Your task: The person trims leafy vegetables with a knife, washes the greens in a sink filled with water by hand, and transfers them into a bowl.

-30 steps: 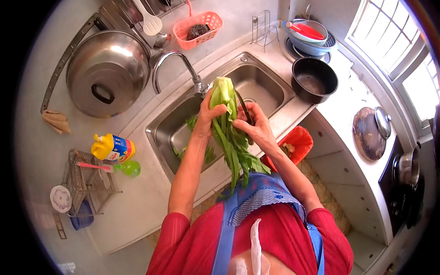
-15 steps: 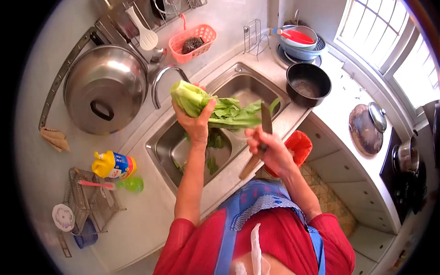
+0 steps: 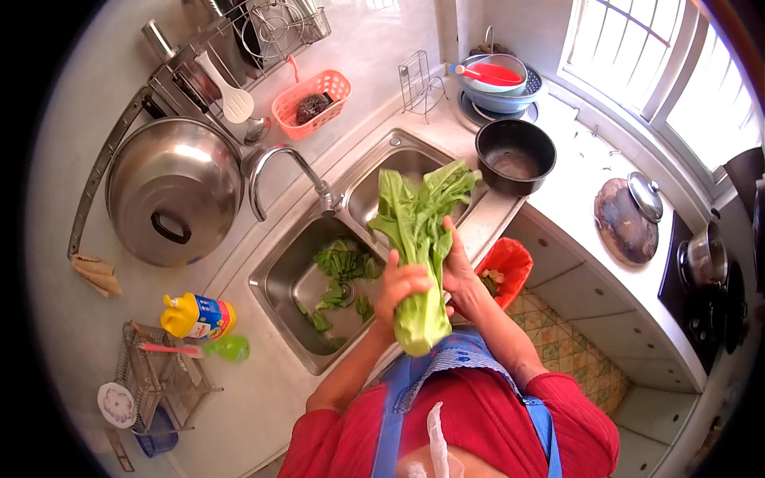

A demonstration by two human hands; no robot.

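Note:
A large leafy green vegetable (image 3: 418,263) is held over the front edge of the sink, its leaves pointing at the back and its pale stem end towards my body. Around its left side my left hand (image 3: 398,293) is wrapped. My right hand (image 3: 462,267) presses on its right side, with some fingers hidden behind it. No knife shows now; whether one is behind the vegetable I cannot tell. Cut green leaves (image 3: 343,261) lie in the left sink basin (image 3: 291,267). The leaf tips hang over the right basin (image 3: 362,199).
A curved faucet (image 3: 299,155) stands behind the basins. On the counter to the right is a black pot (image 3: 515,155). A red-lined bin (image 3: 510,267) is below the counter edge. Left are a yellow bottle (image 3: 191,317), a wire rack (image 3: 159,374) and a large lid (image 3: 175,199).
The vegetable has swung from lying sideways, stem left, to stem towards my body. My left hand moved right and nearer me. My right hand came against the vegetable; the knife it held is out of sight.

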